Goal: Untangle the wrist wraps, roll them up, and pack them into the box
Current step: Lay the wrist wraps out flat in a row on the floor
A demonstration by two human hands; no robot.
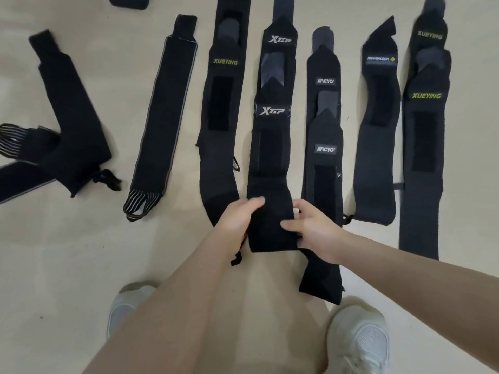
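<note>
Several black wrist wraps lie flat in a row on the pale floor. In the middle lies the XTEP wrap [270,163], stacked on a second XTEP wrap. My left hand [239,215] grips the left side of its near end, and my right hand [310,228] pinches the right side of that end. XUEYING wraps [218,136] lie left of it. MCYO wraps [324,157] lie to its right, then another black wrap [378,157] and more XUEYING wraps [424,157]. A black box corner [128,1] shows at the top left edge.
A grey-edged wrap [162,117] with a striped loop lies left of the row. Farther left, a few wraps [67,125] lie crossed over one another. My two pale shoes [359,341] stand on the floor at the bottom. Bare floor lies at the lower left.
</note>
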